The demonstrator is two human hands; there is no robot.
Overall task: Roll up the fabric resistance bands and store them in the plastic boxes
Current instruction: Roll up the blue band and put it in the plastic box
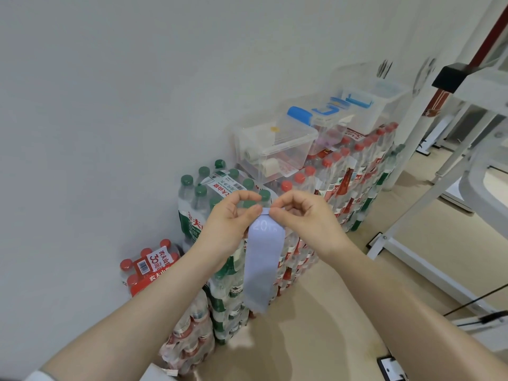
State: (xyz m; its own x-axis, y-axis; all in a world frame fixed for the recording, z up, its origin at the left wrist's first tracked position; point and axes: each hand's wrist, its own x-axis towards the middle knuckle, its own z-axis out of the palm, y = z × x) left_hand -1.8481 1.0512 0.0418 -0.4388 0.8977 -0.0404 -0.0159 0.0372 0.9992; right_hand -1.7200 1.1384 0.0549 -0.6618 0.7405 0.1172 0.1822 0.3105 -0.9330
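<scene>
A pale blue fabric resistance band (263, 262) hangs straight down in front of me, with white "20" print near its top. My left hand (229, 224) and my right hand (305, 218) both pinch its top edge between thumb and fingers, side by side. Behind them, a clear plastic box (275, 149) without a lid sits on stacked bottle packs and holds a couple of pale rolled bands. Further back stand two more clear boxes (365, 105) with blue clips on their lids.
Shrink-wrapped packs of water bottles (354, 171) with green and red caps are stacked along the white wall; a lower red-capped pack (148, 268) stands at the left. A white metal frame (428, 171) and table edge rise on the right. Beige floor lies below.
</scene>
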